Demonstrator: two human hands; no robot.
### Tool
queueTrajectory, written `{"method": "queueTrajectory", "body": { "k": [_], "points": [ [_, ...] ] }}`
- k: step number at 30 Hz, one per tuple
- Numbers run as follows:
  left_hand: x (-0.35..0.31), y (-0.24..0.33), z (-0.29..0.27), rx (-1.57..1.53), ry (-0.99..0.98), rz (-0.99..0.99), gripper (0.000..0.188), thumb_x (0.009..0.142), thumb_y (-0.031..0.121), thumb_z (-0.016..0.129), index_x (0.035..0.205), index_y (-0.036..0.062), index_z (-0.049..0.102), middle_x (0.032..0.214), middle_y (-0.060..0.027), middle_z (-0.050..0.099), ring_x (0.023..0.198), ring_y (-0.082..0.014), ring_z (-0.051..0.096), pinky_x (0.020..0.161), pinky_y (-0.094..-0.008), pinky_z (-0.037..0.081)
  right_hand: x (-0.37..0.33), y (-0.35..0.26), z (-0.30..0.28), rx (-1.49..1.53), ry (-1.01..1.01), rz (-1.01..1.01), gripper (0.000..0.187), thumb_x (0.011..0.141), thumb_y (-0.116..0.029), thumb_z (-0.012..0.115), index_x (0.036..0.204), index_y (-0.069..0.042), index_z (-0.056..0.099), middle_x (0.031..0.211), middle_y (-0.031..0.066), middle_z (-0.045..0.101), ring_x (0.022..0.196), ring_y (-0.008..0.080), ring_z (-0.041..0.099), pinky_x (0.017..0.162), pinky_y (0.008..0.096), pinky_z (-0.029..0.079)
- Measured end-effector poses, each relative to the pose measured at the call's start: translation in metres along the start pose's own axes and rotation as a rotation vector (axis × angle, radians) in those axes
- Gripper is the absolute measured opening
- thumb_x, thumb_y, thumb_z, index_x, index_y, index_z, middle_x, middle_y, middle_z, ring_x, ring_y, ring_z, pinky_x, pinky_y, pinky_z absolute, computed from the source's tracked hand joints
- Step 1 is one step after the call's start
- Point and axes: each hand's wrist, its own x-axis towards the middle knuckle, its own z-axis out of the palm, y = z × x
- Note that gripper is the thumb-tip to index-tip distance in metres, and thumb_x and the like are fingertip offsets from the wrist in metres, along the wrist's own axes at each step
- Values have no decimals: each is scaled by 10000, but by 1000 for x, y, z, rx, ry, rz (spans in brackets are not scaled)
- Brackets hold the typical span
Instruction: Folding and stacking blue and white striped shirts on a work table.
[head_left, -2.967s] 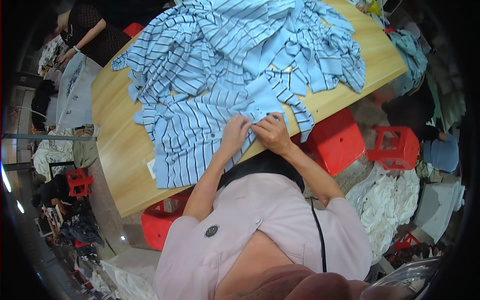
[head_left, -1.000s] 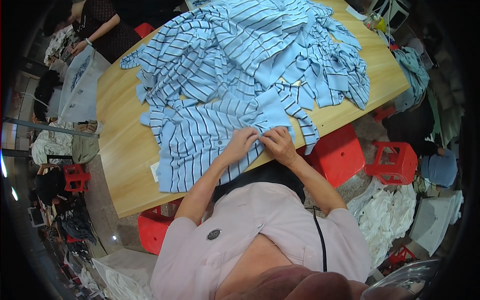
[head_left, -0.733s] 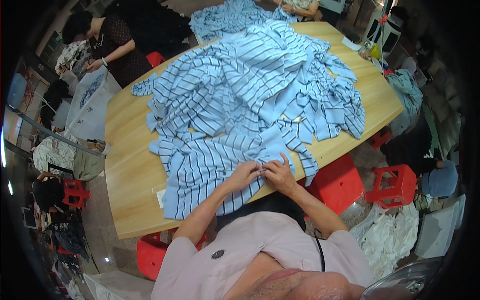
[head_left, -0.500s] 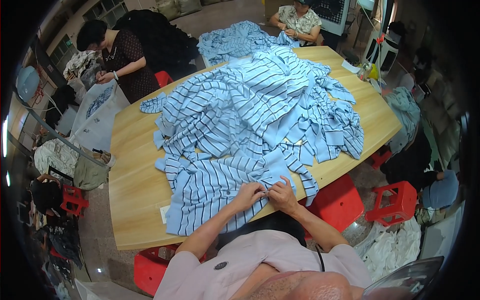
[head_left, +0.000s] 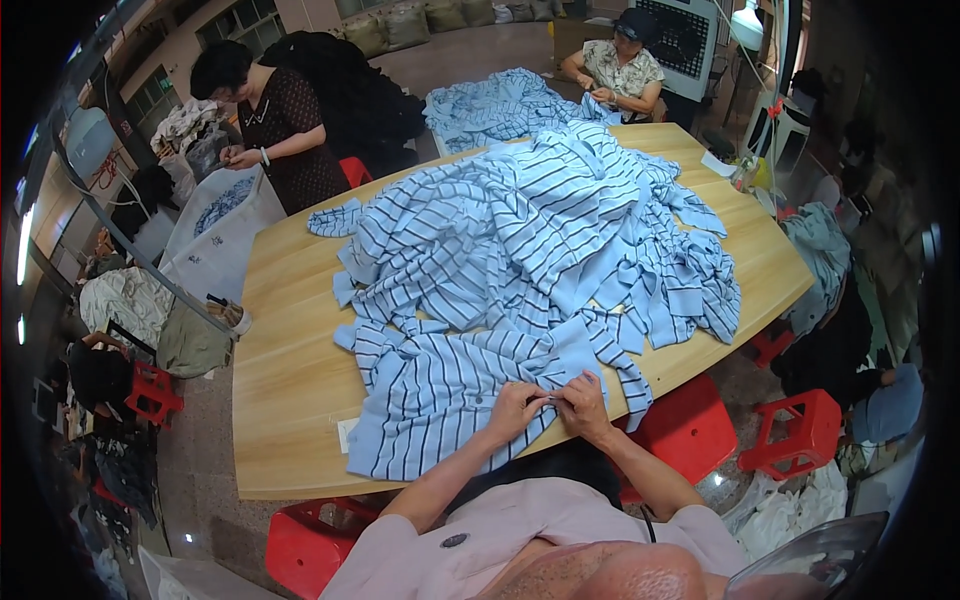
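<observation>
A light blue knit garment with dark and white stripes [head_left: 425, 405] lies spread at the table's near edge, a small dark button [head_left: 478, 400] on its front. My left hand [head_left: 515, 410] pinches the garment's edge at its right part, thumb and fingers pressed together. Close beside it, my right hand [head_left: 583, 405] is closed in a pinch on the same edge. The fingertips almost meet; any small thing between them is too small to make out. Behind this garment a large heap of matching striped garments [head_left: 500, 220] covers the table's middle.
The wooden table [head_left: 290, 400] carries a white paper tag [head_left: 346, 434]. Red stools [head_left: 690, 425] stand around it. At the far left a person [head_left: 285, 130] works over a white bag [head_left: 225, 240]. Another person [head_left: 625, 75] sits at the far right beside more striped garments [head_left: 505, 105].
The view has shifted, so the table and heap appear lower and farther right. My hands stay pinched at the garment's edge, fingertips now closer together.
</observation>
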Motion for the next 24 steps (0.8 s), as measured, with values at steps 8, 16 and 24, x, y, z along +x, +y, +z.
{"method": "queueTrajectory", "body": {
  "k": [8,16,24],
  "points": [
    [-4,-5,9,85,141,13,35,904,48,733,934,36,746,920,-142,738,912,-363,680,853,-459,482,5,2,10,-47,-12,102,90,839,-111,808,906,-77,758,860,103,670,926,321,663,1145,589,375],
    [0,10,15,158,196,74,64,902,2,701,957,32,688,915,-150,708,899,-383,658,861,-489,480,5,-12,6,-52,98,129,87,854,-112,810,897,-98,736,839,59,670,902,277,664,1140,557,368],
    [3,12,12,323,92,242,141,885,0,696,1018,40,669,1001,-136,689,958,-361,658,858,-479,501,1,-15,-3,-74,76,85,179,831,-113,843,964,-100,724,903,56,668,923,275,658,1106,514,409]
  ]
}}
